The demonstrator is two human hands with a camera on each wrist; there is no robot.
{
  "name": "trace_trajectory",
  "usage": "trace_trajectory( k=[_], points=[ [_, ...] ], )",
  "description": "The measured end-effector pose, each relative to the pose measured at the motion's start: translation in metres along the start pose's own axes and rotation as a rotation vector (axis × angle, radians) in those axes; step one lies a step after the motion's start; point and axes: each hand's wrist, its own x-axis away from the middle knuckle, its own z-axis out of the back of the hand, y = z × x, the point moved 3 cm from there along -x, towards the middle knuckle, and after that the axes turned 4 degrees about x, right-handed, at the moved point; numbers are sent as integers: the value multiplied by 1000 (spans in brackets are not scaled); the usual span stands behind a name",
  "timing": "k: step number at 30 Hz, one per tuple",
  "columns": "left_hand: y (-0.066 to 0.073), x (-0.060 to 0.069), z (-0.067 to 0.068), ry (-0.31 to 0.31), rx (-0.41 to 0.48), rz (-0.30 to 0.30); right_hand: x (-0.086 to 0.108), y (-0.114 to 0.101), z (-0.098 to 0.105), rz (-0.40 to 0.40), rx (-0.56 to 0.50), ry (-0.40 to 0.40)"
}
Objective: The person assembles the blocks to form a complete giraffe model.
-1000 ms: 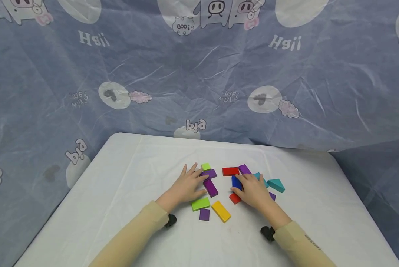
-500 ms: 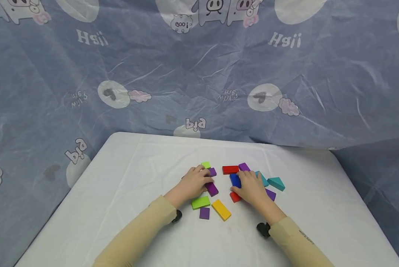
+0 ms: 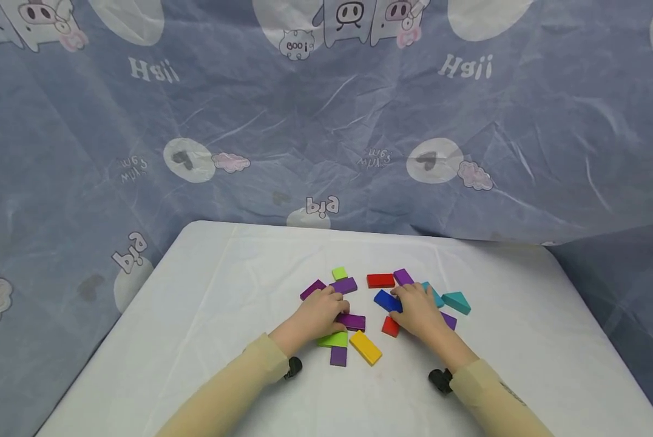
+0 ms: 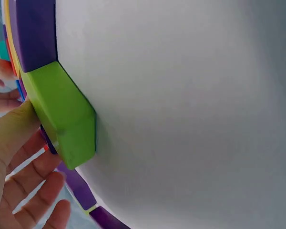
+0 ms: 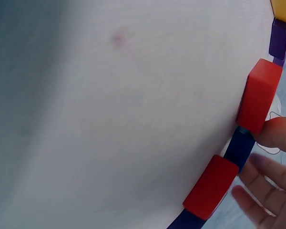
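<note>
Since the earlier frame, the purple block (image 3: 354, 322) has swung from a slant to nearly crosswise, just beside the lime green block (image 3: 334, 341), and the blue block (image 3: 386, 300) has tipped over to a more sideways angle. We see our left hand (image 3: 317, 312) pinching the purple block between thumb and fingers, and our right hand (image 3: 418, 309) holding the blue block's near end the same way, close to the small red block (image 3: 390, 326). We judge the step in hand to be turning these two pieces within the loose cluster; the next move seems to call for a light, level push that leaves neighbours such as the yellow block (image 3: 366, 348) undisturbed. Smooth, dull-sheened faces and softened edges mark the oblong pieces, while the teal block (image 3: 457, 302) is triangular; whether they are wood, we cannot tell. Beneath them, the white tabletop (image 3: 239, 273) looks smooth; behind hangs a creased, printed blue sheet (image 3: 283, 121).
</note>
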Motion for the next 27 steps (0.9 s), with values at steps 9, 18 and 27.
trace_trajectory(
  k=[9,18,27],
  points=[
    [11,0,-6,6,81,-18,16,7,5,146,27,32],
    [3,7,-9,-18,246,46,26,-8,4,232,19,-43],
    [4,7,-13,-1,335,42,39,-11,3,194,-50,-121]
  ],
)
